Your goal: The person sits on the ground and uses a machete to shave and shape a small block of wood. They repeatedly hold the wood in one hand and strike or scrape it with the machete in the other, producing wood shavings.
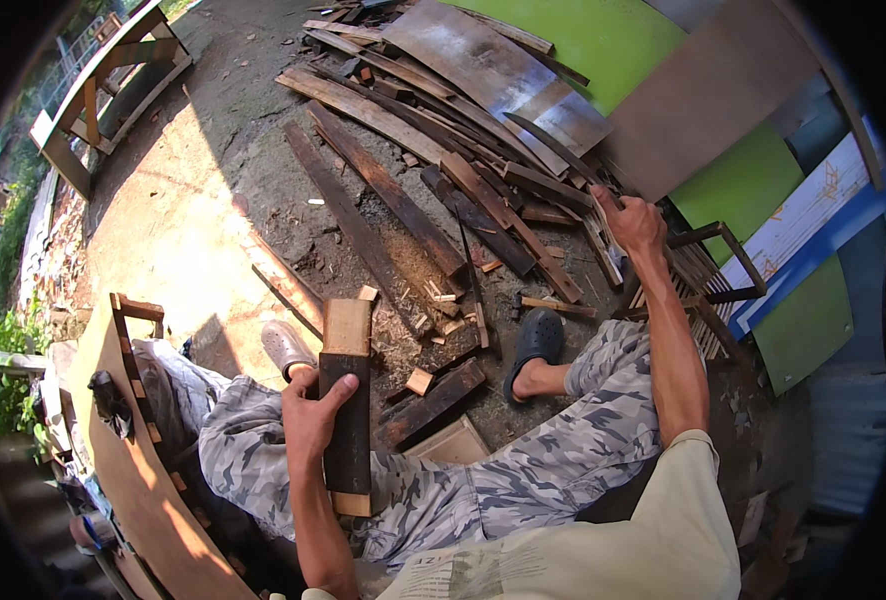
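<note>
My left hand (309,415) is closed round a short wood block (345,430) that stands upright against my left thigh. The block is dark along its side, with pale bare wood at its top and bottom ends. Out to the right, my right hand (631,228) is raised and wrapped round the handle of a machete (548,143). Its long, dark, slightly curved blade points up and to the left, over the heap of timber and well apart from the block.
Dark planks (393,190) and scrap boards lie heaped ahead. Wood chips (420,381) and sawdust litter the ground between my feet. A wooden frame (108,95) stands at far left. Large green and brown panels (708,95) lie at the right. A curved board (138,480) is beside my left leg.
</note>
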The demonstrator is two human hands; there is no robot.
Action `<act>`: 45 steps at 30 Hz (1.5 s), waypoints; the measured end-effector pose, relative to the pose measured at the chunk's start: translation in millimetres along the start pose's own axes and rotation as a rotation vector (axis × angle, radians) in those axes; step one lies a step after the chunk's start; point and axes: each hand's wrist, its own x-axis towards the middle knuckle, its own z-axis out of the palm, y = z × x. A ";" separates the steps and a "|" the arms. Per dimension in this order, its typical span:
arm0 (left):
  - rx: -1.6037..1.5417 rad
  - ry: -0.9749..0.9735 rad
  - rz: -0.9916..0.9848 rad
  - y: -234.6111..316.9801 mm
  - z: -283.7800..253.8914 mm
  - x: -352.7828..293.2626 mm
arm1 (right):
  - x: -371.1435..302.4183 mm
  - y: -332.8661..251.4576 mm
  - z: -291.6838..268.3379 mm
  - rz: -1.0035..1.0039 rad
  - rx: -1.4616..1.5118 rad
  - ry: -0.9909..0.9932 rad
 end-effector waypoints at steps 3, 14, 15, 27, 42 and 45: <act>-0.051 0.020 -0.035 -3.5 -5.1 17.2 | -26.8 -26.3 -15.0 -0.082 0.063 -0.142; -0.110 -0.111 0.073 -9.7 63.3 18.9 | -136.3 -114.6 -18.0 -0.655 0.195 -0.034; -0.061 -0.101 0.059 -6.2 67.0 16.7 | -138.9 -118.7 -16.1 -0.678 0.211 -0.005; 0.046 -0.122 0.100 4.4 83.5 7.6 | -134.1 -137.6 0.6 -0.741 0.237 0.016; -0.078 -0.176 -0.078 10.2 64.2 6.8 | -57.8 -71.1 39.8 -0.356 0.025 -0.113; -0.032 -0.082 0.024 6.1 19.9 5.6 | -0.5 -11.2 7.0 0.042 0.035 -0.111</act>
